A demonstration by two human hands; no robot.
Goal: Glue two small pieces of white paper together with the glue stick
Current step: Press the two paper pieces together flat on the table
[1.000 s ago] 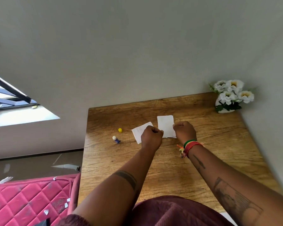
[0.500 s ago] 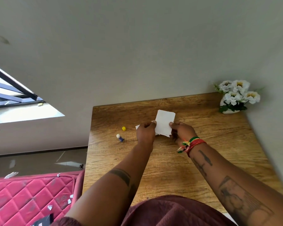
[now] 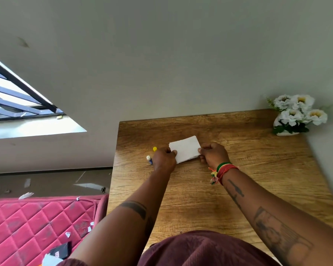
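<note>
You held the paper (image 3: 185, 149) between both hands over the middle of the table (image 3: 258, 160), its long axis running left to right, the far right corner tipped up and away from you. Your left hand (image 3: 164, 159) pinched its left edge; your right hand (image 3: 212, 153) pinched the right edge. Whether one sheet or two lay stacked, I could not tell. The glue stick (image 3: 149, 159) lay uncapped just left of your left hand, white tip toward the wall, yellow cap (image 3: 155, 149) near it. Bare wood lay open toward you and to the right. A flower vase (image 3: 296, 116) stood in the far right corner against the grey wall.
</note>
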